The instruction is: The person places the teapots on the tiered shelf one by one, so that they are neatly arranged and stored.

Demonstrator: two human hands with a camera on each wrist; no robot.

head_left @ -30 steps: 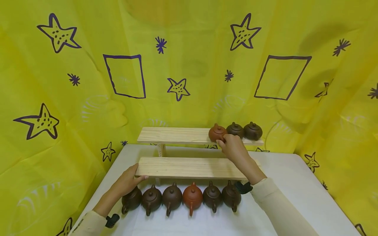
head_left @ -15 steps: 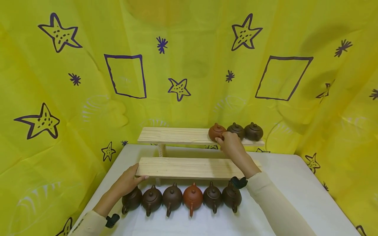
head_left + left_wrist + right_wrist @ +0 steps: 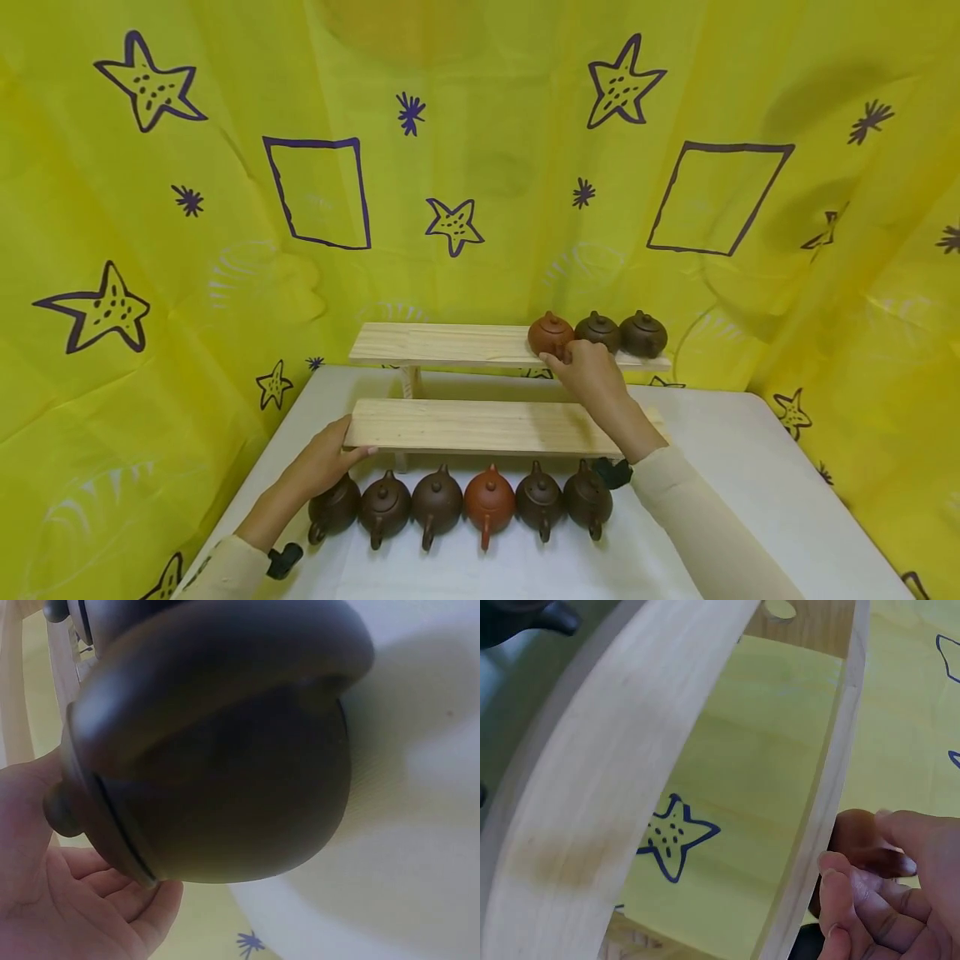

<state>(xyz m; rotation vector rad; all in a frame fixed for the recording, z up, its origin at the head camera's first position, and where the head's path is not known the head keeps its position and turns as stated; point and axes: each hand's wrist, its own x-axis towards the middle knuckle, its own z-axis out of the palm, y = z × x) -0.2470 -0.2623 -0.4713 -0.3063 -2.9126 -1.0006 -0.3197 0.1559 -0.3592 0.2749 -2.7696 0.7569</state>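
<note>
Yellow cloth [image 3: 517, 267] backs the upper shelf [image 3: 442, 343]; on its right half stands the red teapot [image 3: 549, 335], pinched by the right hand [image 3: 592, 375]. I'd call it placing, needing gentle release. Below, the left hand [image 3: 324, 457] rests loosely on the lower shelf [image 3: 480, 423].

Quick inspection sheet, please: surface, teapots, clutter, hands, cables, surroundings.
Surface: white table carrying wooden upper shelf and lower shelf.
Teapots: upper shelf, one reddish pot and two dark pots; table row, another reddish pot and five dark pots.
Clutter: nothing seen.
Hands: right hand holds the upper reddish pot; left hand grips the lower shelf's left end.
Cables: nothing seen.
Surroundings: yellow sheeting with dark star outlines.
</note>
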